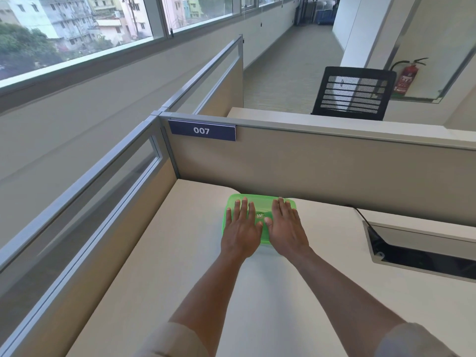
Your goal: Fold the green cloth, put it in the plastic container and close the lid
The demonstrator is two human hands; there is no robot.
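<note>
Both hands' grip flat on lid (260, 211), left hand (240, 231), right hand (287, 228), partition (322, 166) just behind

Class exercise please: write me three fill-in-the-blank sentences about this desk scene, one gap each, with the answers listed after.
1. Both hands lie flat on the ____ lid of the plastic container.
2. The left hand and right hand press with fingers ____, not curled.
3. The sign on the partition reads ____.

Answers: green; spread; 007
</note>
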